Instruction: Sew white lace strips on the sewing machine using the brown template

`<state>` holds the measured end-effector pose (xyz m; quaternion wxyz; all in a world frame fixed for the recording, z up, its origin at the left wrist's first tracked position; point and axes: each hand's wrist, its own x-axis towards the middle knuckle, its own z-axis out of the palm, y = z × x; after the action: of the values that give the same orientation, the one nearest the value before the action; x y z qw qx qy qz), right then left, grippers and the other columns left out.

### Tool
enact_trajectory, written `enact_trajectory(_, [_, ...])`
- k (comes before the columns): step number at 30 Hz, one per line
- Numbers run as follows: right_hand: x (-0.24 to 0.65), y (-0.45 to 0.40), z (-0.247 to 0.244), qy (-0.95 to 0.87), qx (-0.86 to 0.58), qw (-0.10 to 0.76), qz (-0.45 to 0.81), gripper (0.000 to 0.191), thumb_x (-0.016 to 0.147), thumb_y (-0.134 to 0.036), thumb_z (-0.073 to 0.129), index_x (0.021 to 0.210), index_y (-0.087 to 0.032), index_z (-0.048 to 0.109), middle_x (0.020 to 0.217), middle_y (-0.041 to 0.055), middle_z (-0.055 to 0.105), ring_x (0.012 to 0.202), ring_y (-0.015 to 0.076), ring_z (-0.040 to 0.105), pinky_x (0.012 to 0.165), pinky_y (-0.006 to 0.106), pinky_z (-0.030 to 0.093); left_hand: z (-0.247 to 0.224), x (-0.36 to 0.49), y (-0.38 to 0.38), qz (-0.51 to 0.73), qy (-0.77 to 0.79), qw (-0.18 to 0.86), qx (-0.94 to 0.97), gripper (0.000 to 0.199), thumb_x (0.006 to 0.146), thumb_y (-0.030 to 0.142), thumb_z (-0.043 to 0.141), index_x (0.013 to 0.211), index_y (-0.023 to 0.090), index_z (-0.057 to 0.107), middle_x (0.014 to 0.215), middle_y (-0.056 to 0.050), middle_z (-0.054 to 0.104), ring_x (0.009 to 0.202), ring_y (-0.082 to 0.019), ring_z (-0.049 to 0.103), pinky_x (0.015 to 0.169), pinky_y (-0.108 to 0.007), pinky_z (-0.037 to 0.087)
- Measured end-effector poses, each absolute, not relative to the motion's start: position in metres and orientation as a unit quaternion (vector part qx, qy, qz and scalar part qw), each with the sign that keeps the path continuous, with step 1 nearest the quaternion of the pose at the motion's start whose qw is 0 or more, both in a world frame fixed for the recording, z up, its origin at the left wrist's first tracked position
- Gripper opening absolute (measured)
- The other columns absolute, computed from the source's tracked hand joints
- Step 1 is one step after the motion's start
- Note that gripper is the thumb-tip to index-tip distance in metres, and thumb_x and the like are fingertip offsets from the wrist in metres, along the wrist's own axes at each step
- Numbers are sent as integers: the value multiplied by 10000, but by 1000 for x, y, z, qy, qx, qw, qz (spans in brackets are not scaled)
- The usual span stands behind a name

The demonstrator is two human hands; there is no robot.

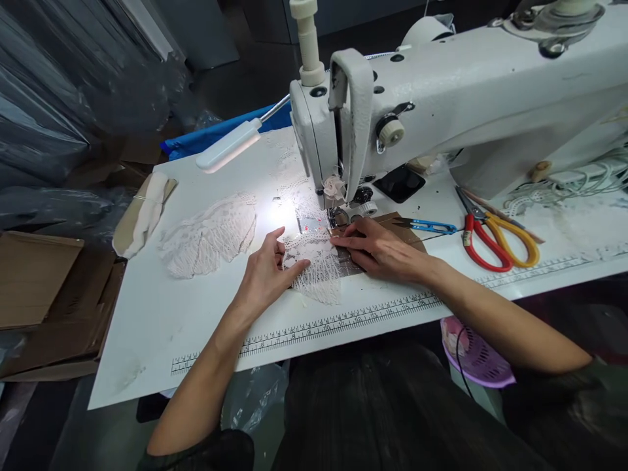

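A piece of white lace fabric (316, 271) lies under the front of the sewing machine (314, 124), by its presser foot (338, 219). At the lace's left edge is my left hand (267, 268), thumb and fingers apart, the thumb lying on the fabric. My right hand (375, 248) rests on its right side, index finger stretched to the lace edge near the foot, the other fingers curled. Beneath that hand is a flat brown piece (392, 229) on the machine bed. Farther left on the table, a second gathered lace piece (210, 235) lies loose.
Blue thread snips (426, 226) and scissors with red and yellow handles (500, 242) lie right of my right hand. A lit lamp (229, 145) hangs over the table's left part. A cloth bundle (147, 212) lies at the left edge. A purple basket (478, 356) sits below the front edge.
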<state>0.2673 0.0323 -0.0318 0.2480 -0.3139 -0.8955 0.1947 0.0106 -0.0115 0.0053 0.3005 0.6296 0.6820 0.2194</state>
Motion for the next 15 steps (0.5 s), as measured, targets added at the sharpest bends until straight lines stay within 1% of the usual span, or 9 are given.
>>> enact_trajectory(2, [268,33,-30,-879,-335,260,219,417,969,-186,441,1339,-191,633,1146,126,613,1069,237,593,1006,432,501,5,10,-10,222,682,311,623,818,761,450,756,1462,183,431,783,45,473,655,-118,461,587,-259,386])
enact_trajectory(5, [269,34,-28,-867,-350,265,235,408,958,-184,452,1312,-209,653,1130,106,643,1045,234,611,982,425,511,4,9,-9,234,676,341,610,827,748,466,769,1452,183,442,725,67,418,628,-114,437,571,-250,383])
enact_trajectory(10, [268,33,-28,-861,-359,265,244,403,954,-183,472,1309,-241,655,1097,90,660,1048,238,614,972,424,506,6,9,-9,247,671,380,587,823,740,468,782,1438,178,458,678,88,340,583,-109,423,552,-252,420])
enact_trajectory(12, [268,33,-28,-860,-362,265,243,406,952,-172,470,1307,-236,655,1086,88,661,1040,238,613,963,421,505,6,10,-9,248,672,386,581,822,739,460,787,1440,186,458,675,89,333,576,-108,427,546,-253,435])
enact_trajectory(15, [269,32,-28,-861,-359,264,246,401,953,-159,463,1295,-217,664,1098,95,661,1045,234,606,964,413,498,5,9,-8,248,672,388,580,845,733,446,799,1452,180,444,686,81,367,595,-115,462,543,-255,445])
